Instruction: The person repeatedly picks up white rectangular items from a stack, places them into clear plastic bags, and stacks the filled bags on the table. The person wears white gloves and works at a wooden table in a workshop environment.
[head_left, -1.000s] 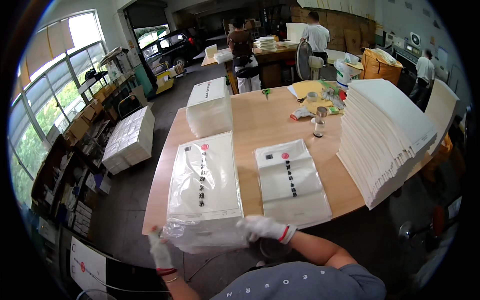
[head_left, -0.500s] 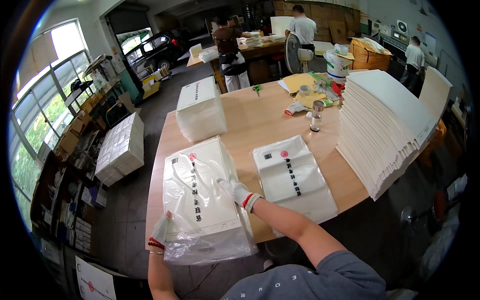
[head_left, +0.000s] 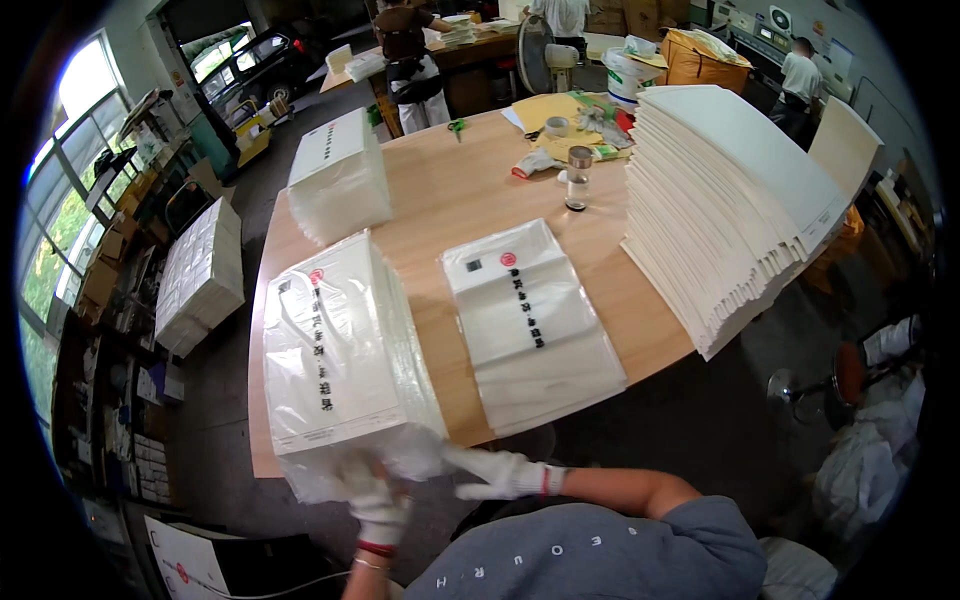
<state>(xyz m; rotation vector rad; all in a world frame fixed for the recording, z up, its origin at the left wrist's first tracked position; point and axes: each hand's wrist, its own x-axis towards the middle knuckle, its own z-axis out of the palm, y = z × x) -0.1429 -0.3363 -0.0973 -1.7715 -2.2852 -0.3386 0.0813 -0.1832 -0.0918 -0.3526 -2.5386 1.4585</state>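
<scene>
Item: bagged stack of white sheets, lying at the near left corner of the round wooden table, its clear plastic mouth hanging over the table edge toward the person. Step in hand, as it appears: closing or gathering the open end of the bag. Left hand, white work glove, sits under the overhanging mouth with fingers curled into the loose film, pinching it. Right hand, likewise gloved, reaches across from the right, forearm level, fingers extended and close together, tips touching the bag's near right corner; whether it grips the film cannot be told. Next move would call for drawing the slack flat and even before folding it, with both hands steady at the corners. Adjacent: flat pile of empty printed bags just to the right; tall fanned stack of white boards at far right; second bagged bundle beyond; small jar mid-table.
</scene>
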